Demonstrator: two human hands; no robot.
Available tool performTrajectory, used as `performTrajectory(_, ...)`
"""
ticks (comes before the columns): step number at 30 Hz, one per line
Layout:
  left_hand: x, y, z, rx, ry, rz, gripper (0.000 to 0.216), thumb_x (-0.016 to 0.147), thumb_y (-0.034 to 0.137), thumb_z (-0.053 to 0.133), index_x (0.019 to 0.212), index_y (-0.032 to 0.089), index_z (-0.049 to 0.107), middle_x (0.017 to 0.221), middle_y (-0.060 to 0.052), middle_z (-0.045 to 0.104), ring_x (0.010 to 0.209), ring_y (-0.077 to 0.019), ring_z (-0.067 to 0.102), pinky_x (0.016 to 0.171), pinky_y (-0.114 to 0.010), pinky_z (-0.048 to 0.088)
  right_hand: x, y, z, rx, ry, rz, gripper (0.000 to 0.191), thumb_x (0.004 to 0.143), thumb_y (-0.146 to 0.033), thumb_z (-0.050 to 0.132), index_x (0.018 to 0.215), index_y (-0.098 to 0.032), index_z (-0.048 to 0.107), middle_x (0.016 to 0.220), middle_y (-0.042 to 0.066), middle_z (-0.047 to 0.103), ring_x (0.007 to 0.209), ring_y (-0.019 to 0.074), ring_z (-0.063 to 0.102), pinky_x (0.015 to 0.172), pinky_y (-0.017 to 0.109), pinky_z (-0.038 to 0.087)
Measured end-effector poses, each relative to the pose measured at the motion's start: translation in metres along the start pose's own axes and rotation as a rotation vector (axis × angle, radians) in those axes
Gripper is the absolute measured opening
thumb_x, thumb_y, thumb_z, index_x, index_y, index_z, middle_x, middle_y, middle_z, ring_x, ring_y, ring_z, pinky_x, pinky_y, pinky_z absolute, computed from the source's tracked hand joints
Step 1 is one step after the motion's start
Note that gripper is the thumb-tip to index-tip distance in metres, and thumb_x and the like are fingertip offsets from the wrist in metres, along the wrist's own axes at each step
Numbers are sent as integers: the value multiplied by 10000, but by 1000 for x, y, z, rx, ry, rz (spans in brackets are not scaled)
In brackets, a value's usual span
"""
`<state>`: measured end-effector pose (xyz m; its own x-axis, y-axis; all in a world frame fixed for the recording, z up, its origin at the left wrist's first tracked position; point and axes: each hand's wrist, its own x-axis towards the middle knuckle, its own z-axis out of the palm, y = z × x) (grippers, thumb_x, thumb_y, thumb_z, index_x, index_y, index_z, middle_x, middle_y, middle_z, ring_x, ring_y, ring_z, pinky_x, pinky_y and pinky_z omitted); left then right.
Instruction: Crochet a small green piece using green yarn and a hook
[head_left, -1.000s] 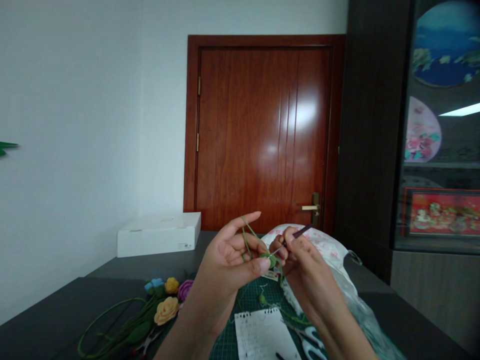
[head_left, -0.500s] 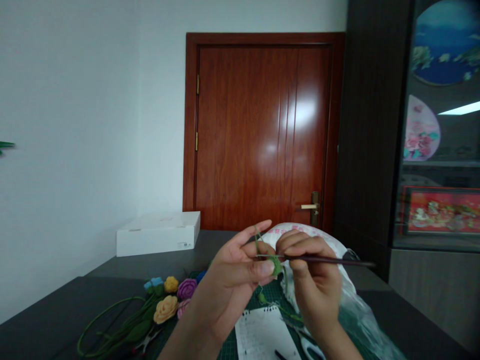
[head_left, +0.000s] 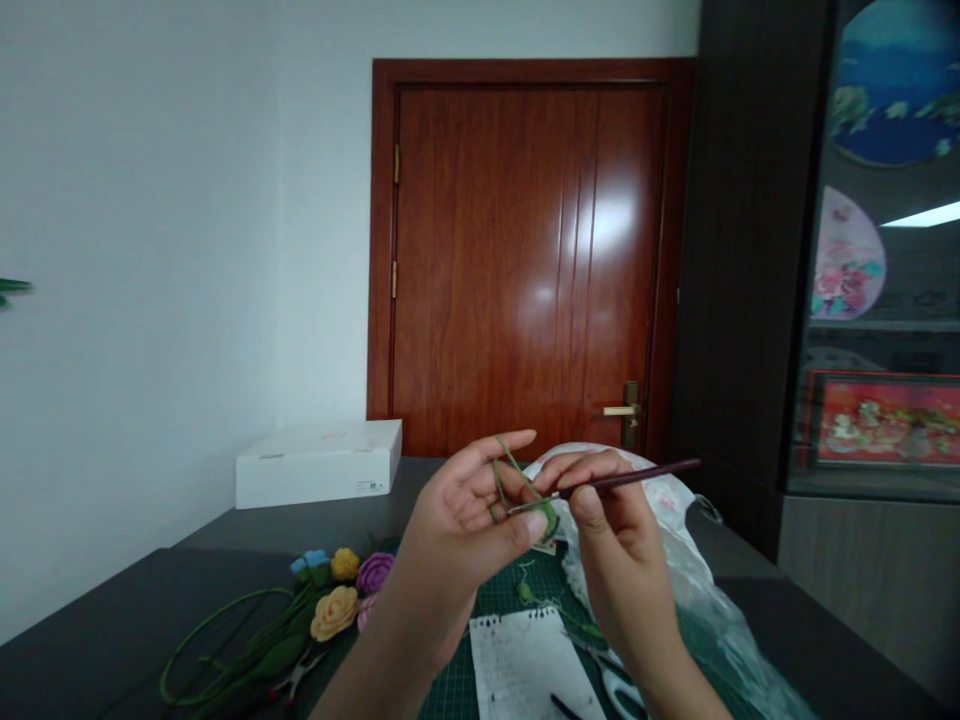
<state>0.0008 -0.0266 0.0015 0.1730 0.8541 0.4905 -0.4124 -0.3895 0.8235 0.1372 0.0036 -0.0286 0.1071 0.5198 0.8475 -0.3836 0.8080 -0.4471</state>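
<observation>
My left hand [head_left: 461, 530] is raised over the table, thumb and fingers pinching a small green crochet piece [head_left: 549, 522], with green yarn [head_left: 504, 468] looped over its extended index finger. My right hand [head_left: 611, 530] grips a dark crochet hook [head_left: 630, 478] that points left into the green piece, its handle slanting up to the right. Both hands meet at the work, just above a green cutting mat [head_left: 510, 600].
On the dark table [head_left: 112, 630] lie crocheted flowers with green stems [head_left: 330, 600], small pliers [head_left: 296, 680], a spiral notepad [head_left: 525, 665], scissors [head_left: 619, 685], a plastic bag [head_left: 690, 560] and a white box [head_left: 319, 465]. A wooden door [head_left: 525, 260] and a dark cabinet [head_left: 750, 250] stand behind.
The hook's handle has swung from level to tilted upward on the right. My left index finger has lifted with the yarn. Both hands rose slightly.
</observation>
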Motion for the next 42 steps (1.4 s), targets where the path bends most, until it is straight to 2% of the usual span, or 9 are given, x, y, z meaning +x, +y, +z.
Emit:
performTrajectory(12,-2,3,1,54,56,14,489,710,97,840,1180,130,712,804,-20,719,754,-133,619,695,-245,490,1,0,-8,-31,46,-51,101,1009,-350,569,964,-260,584,821,3,707,778,191,701,733,339,541)
performTrajectory(16,2,-1,-2,89,78,43,486,704,98,841,1171,140,713,786,-19,724,732,-137,630,681,-247,508,4,-9,-17,-253,-42,-232,68,1017,-262,534,987,-267,594,836,16,728,802,209,713,753,381,553)
performTrajectory(20,3,-5,0,154,110,119,480,702,98,834,1163,147,709,762,-9,703,733,-152,641,682,-262,520,5,-20,-24,-600,-283,-515,109,974,-198,582,1022,-284,629,929,30,767,883,231,708,820,434,545)
performTrajectory(22,1,-5,3,199,150,155,464,724,90,809,1171,152,705,773,-6,694,750,-157,642,715,-275,524,4,-23,-23,-768,-343,-556,140,945,-173,611,1009,-294,641,943,27,776,871,234,703,792,428,550)
performTrajectory(25,-2,-3,7,184,174,160,455,721,64,796,1158,154,709,804,-9,698,774,-155,641,744,-275,523,3,-22,-19,-855,-281,-506,166,930,-171,607,1025,-302,641,919,31,772,855,241,695,759,434,560)
performTrajectory(31,0,-5,2,-63,65,-4,546,661,95,878,1181,148,719,829,-22,704,770,-137,633,703,-244,507,2,-2,-22,-690,-220,-660,339,856,-83,662,1074,-338,615,871,-11,700,769,188,668,716,392,558)
performTrajectory(34,3,-11,0,-109,53,-38,599,620,104,902,1188,136,715,792,-23,712,731,-133,635,689,-244,505,0,5,-24,-632,-203,-631,319,860,-80,649,1046,-338,619,798,-29,667,696,172,638,683,373,541)
performTrajectory(36,3,-13,1,-99,84,-4,599,633,126,894,1199,129,701,775,-24,712,712,-138,635,663,-249,508,-3,7,-22,-683,-158,-616,249,864,-88,628,995,-300,629,746,-22,668,657,176,628,669,367,526)
performTrajectory(42,4,-17,4,186,203,225,665,766,143,797,1391,202,575,812,-9,710,750,-159,656,687,-270,543,-9,0,-13,-948,-81,-804,255,880,-78,603,1054,-263,626,815,21,717,732,202,663,710,370,511)
